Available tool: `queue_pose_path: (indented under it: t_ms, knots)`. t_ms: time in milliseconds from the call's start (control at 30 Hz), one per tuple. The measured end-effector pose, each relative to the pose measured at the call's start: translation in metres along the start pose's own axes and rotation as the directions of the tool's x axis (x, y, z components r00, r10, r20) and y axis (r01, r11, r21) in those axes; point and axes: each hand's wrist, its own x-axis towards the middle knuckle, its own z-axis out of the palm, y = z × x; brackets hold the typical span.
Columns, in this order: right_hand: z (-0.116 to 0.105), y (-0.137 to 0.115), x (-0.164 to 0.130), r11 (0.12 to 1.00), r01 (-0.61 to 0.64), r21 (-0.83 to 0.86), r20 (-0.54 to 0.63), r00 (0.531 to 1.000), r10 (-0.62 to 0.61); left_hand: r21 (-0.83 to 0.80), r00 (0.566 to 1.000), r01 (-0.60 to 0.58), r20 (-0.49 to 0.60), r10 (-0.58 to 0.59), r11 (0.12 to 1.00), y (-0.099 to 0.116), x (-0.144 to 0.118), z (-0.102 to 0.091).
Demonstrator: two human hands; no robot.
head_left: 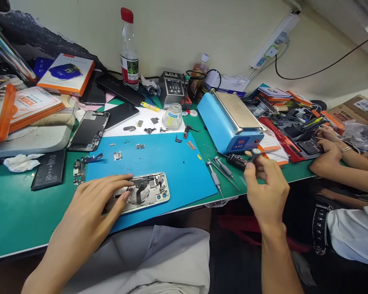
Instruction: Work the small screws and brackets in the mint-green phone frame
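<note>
An opened phone housing (149,194) with its insides exposed lies on a blue work mat (168,161). My left hand (92,210) rests flat on the housing's left end, fingers spread over it. My right hand (265,185) is raised beyond the table's right front edge and grips a dark screwdriver (241,160) by its handle, tip pointing left. Two more screwdrivers (219,171) lie on the table just left of that hand. Small screws and metal parts are scattered over the mat.
A blue heating plate machine (231,122) stands behind my right hand. A detached screen (88,130), a battery (49,171), a glass jar (172,116), a water bottle (129,53) and orange boxes (33,102) surround the mat. Another person's hands (328,143) work at the right.
</note>
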Motion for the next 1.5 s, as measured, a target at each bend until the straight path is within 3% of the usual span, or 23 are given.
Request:
queue_pose_path:
  t_ms: [133,200,333,500,667,733,833,933,1300,1400,1500]
  knots:
    - [-0.001,0.022,0.002,0.988,0.083,-0.134,0.2,0.978,-0.055,0.013,1.0,0.006,0.011,-0.006,1.0,0.001,0.0,-0.001]
    - [0.001,0.025,-0.001,0.98,0.099,-0.175,0.243,0.969,-0.054,0.021,1.0,0.009,0.011,-0.009,1.0,0.002,0.0,-0.001]
    - [0.009,0.017,-0.006,0.975,0.061,-0.214,0.218,0.976,-0.013,0.031,1.0,0.011,0.011,-0.011,0.999,0.003,0.001,-0.002]
    - [0.019,0.008,0.004,0.995,0.031,-0.091,0.298,0.955,-0.002,0.032,1.0,0.01,0.005,-0.01,0.999,0.007,0.004,-0.004]
    - [0.026,-0.012,0.013,0.976,-0.184,0.121,0.152,0.975,0.165,0.02,1.0,0.009,-0.014,-0.009,1.0,0.01,0.004,-0.006]
    - [0.033,-0.03,0.012,0.923,-0.258,0.286,0.094,0.966,0.241,0.023,1.0,0.015,-0.008,-0.015,1.0,0.01,0.004,-0.007]
    - [0.048,-0.058,0.01,0.807,-0.303,0.507,0.161,0.953,0.257,0.026,1.0,0.03,-0.001,-0.03,0.999,0.01,0.004,-0.007]
    - [0.06,-0.075,0.008,0.74,-0.325,0.589,0.215,0.945,0.244,0.024,0.999,0.05,0.0,-0.05,0.998,0.012,0.004,-0.008]
    - [0.068,-0.073,0.011,0.608,-0.377,0.699,0.266,0.926,0.268,0.007,0.998,0.054,-0.015,-0.054,0.999,0.014,0.006,-0.007]
    - [0.061,-0.082,0.01,0.477,-0.397,0.784,0.29,0.914,0.284,-0.015,0.99,0.017,-0.14,-0.019,1.0,0.021,0.005,-0.011]
    - [0.055,-0.107,0.005,0.304,-0.465,0.831,0.411,0.883,0.227,-0.031,0.953,0.007,-0.302,-0.016,0.999,0.035,0.006,-0.018]
